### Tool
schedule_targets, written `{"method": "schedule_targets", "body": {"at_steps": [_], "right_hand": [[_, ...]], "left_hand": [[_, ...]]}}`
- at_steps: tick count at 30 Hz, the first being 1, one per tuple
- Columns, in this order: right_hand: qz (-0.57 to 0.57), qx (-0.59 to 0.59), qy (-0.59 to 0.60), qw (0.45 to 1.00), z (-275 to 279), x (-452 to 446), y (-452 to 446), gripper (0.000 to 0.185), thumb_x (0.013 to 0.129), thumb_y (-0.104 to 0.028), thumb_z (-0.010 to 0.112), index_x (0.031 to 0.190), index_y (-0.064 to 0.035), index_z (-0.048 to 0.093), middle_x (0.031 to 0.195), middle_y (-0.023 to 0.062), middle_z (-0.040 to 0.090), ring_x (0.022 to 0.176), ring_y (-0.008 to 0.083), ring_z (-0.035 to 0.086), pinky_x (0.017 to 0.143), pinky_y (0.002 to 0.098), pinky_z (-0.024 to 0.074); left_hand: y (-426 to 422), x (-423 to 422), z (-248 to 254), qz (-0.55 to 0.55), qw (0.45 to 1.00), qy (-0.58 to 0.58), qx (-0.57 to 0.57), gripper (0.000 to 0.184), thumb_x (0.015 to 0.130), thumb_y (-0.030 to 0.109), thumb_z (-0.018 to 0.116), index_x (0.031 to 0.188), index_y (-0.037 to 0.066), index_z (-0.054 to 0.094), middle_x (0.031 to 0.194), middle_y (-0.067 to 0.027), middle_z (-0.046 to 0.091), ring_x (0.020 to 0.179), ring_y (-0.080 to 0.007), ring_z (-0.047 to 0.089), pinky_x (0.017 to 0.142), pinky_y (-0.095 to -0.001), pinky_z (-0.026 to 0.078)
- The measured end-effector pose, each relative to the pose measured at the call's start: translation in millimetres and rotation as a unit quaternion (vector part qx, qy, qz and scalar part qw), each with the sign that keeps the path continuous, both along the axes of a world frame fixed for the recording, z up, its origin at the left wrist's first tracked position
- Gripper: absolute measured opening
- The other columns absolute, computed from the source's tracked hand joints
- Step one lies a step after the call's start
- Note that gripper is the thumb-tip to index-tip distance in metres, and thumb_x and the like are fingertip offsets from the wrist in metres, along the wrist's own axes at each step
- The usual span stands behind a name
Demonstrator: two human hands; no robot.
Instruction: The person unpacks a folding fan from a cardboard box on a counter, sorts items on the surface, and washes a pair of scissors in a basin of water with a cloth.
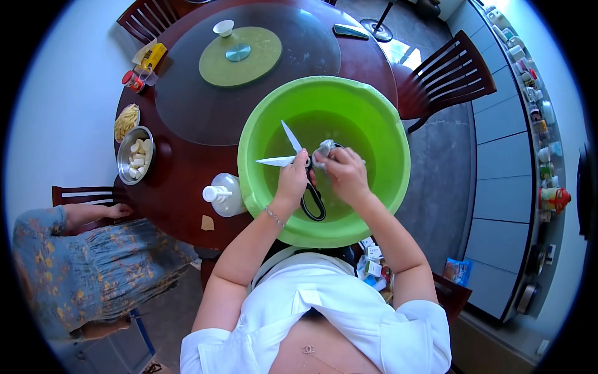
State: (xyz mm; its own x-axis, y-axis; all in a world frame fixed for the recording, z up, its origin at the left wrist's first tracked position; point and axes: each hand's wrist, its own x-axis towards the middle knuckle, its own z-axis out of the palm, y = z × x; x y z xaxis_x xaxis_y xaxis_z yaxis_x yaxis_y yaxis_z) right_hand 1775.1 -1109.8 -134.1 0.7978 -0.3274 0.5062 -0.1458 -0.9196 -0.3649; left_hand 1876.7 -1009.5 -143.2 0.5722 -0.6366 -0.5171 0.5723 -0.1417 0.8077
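Observation:
Over a large green basin (249, 118) with liquid in it, my left hand (295, 176) grips a pair of scissors (316, 201) near the pivot. The two blades are spread apart and point to the left, and the black handles lie at the right and below. My right hand (346, 174) is closed on a crumpled grey cloth (323, 150), which it holds beside the scissors' pivot and black handle. Part of one handle is hidden behind the cloth and my right hand.
A pump bottle (229, 194) stands left of the basin. Farther left are a metal bowl of white pieces (124, 153), a plate of yellowish strips (127, 122) and a red-lidded jar (132, 81). A person in a patterned dress (106, 268) is at the lower left.

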Motion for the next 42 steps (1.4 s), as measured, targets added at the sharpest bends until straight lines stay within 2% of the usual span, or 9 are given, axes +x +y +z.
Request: {"method": "schedule_targets", "body": {"at_steps": [5,8,12,20,26,30,34,38,42], "right_hand": [[0.045,0.018,-0.01,0.999,2,0,10,0.034,0.064,-0.001,0.062,0.095,-0.0142,0.066,0.077,0.0007,0.052,0.069,0.0209,0.05,0.061,0.0327,0.0418],[-0.02,-0.004,-0.005,1.0,-3,1,-6,0.034,0.065,-0.002,0.061,0.096,-0.0142,0.066,0.078,0.0005,0.052,0.069,0.02,0.05,0.06,0.0317,0.0417],[0.023,0.005,-0.01,1.0,0,1,9,0.033,0.065,-0.001,0.059,0.094,-0.014,0.066,0.078,0.0013,0.053,0.071,0.021,0.051,0.061,0.0333,0.0419],[-0.151,0.084,-0.031,0.984,-20,-6,-15,0.034,0.065,0.001,0.06,0.094,-0.0163,0.067,0.076,0.0036,0.053,0.071,0.0232,0.053,0.062,0.0344,0.0437],[-0.081,0.079,-0.038,0.993,-5,-2,-4,0.033,0.067,0.001,0.06,0.094,-0.0165,0.067,0.076,0.0038,0.054,0.072,0.0226,0.054,0.061,0.0341,0.0444],[-0.106,0.074,0.014,0.992,-6,-15,-22,0.033,0.067,0.001,0.06,0.094,-0.0163,0.067,0.078,0.0038,0.055,0.073,0.0226,0.054,0.061,0.0338,0.045],[-0.047,0.073,-0.042,0.995,-1,-5,0,0.033,0.066,0.002,0.06,0.093,-0.016,0.067,0.078,0.0039,0.055,0.072,0.023,0.053,0.061,0.034,0.0452],[-0.116,0.068,-0.042,0.99,-16,-16,-28,0.036,0.064,0.003,0.061,0.094,-0.0159,0.066,0.077,0.0035,0.054,0.072,0.023,0.054,0.061,0.0342,0.0456],[-0.079,0.075,-0.048,0.993,-6,-6,-4,0.031,0.066,0.005,0.059,0.09,-0.0144,0.067,0.076,0.0037,0.054,0.07,0.0226,0.054,0.059,0.0345,0.0454]], "left_hand": [[-3,5,-5,-0.006,1.0,-0.014,0.001,0.035,0.087,0.04,0.046,0.075,0.007,0.054,0.057,-0.0018,0.051,0.049,-0.0129,0.049,0.047,-0.0268,0.043],[-4,2,2,0.0,1.0,0.005,0.013,0.036,0.087,0.04,0.046,0.074,0.008,0.054,0.057,-0.002,0.051,0.048,-0.0129,0.049,0.047,-0.0272,0.043],[-3,5,1,0.001,1.0,0.003,0.007,0.036,0.088,0.039,0.045,0.071,0.008,0.052,0.057,-0.0023,0.05,0.048,-0.0129,0.049,0.047,-0.0273,0.043],[-3,9,3,0.029,0.999,0.023,-0.029,0.034,0.089,0.036,0.046,0.074,0.005,0.049,0.054,-0.0038,0.048,0.045,-0.0134,0.047,0.045,-0.0268,0.042],[-6,2,6,0.024,0.999,0.036,-0.006,0.036,0.089,0.037,0.044,0.074,0.005,0.05,0.054,-0.0037,0.048,0.045,-0.0136,0.048,0.044,-0.0263,0.042],[-1,12,10,0.013,0.999,0.042,-0.016,0.035,0.088,0.037,0.044,0.075,0.005,0.05,0.055,-0.0039,0.048,0.046,-0.0141,0.048,0.045,-0.0272,0.042],[-6,4,12,0.009,0.997,0.073,-0.013,0.035,0.089,0.037,0.044,0.076,0.005,0.05,0.055,-0.0035,0.048,0.046,-0.0142,0.048,0.047,-0.0283,0.043],[0,11,7,0.004,0.994,0.105,-0.033,0.037,0.089,0.037,0.042,0.08,0.003,0.052,0.055,-0.0031,0.047,0.046,-0.0141,0.047,0.047,-0.0285,0.043],[0,11,7,0.011,0.992,0.12,-0.026,0.038,0.089,0.037,0.041,0.084,0.002,0.054,0.053,-0.0021,0.044,0.046,-0.0132,0.044,0.048,-0.029,0.042]]}}
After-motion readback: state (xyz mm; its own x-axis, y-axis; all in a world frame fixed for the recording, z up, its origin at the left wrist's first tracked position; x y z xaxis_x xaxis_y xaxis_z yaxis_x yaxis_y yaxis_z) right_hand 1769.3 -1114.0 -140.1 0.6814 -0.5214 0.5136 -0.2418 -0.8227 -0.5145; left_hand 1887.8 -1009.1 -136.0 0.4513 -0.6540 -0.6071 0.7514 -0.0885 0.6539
